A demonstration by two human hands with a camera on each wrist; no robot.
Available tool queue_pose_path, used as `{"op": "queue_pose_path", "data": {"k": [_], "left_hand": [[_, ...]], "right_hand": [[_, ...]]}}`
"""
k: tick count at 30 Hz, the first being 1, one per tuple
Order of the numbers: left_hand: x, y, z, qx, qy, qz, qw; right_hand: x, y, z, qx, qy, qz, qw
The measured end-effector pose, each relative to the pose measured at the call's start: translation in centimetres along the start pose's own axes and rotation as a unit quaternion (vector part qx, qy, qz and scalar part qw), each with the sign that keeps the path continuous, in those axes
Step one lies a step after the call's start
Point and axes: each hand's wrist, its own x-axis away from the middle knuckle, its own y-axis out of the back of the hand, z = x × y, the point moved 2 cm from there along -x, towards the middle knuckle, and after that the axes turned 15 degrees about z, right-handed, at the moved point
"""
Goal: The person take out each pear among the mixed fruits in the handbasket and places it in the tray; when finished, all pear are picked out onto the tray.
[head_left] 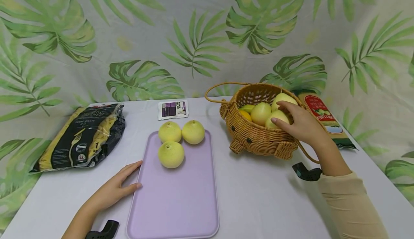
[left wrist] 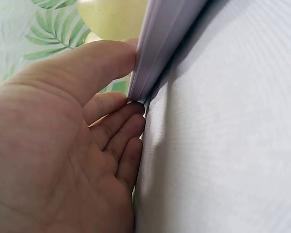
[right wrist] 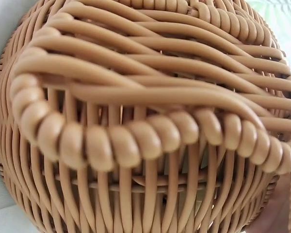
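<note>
My left hand (head_left: 111, 188) rests by the left edge of the lilac tray (head_left: 181, 203), its thumb and fingertips at the rim; in the left wrist view the thumb (left wrist: 94, 63) lies against the tray's side wall. Three round yellow-green pears (head_left: 171, 154) sit at the tray's far end. To the right, my right hand (head_left: 299, 122) reaches over the rim of a wicker basket (head_left: 258, 138) with an animal face. Its spread fingers and thumb touch a pale pear (head_left: 279, 118) inside. More pears (head_left: 261, 113) and an orange fruit (head_left: 245, 115) lie beside it. Wickerwork fills the right wrist view.
A black and yellow bag of penne pasta (head_left: 87, 138) lies at the left. Behind the tray is a small white and purple packet (head_left: 173, 109). A red, green and tan bag (head_left: 323, 115) lies behind the basket's right side. The basket's handle (head_left: 215, 87) sticks out leftward.
</note>
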Motion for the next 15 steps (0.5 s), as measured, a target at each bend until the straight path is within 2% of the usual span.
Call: {"op": "queue_pose_path", "data": {"k": [6, 11, 15], "left_hand": [[0.00, 0.00, -0.06, 0.000, -0.001, 0.000, 1.0000], [0.02, -0.05, -0.01, 0.000, 0.001, -0.001, 1.0000], [0.00, 0.01, 0.02, -0.003, 0.004, -0.001, 1.0000]], "right_hand": [[0.00, 0.07, 0.20, 0.016, 0.017, 0.008, 0.9997], [0.03, 0.01, 0.26, 0.004, 0.032, 0.008, 0.9994], [0.12, 0.03, 0.34, -0.008, 0.029, 0.012, 0.9995]]}}
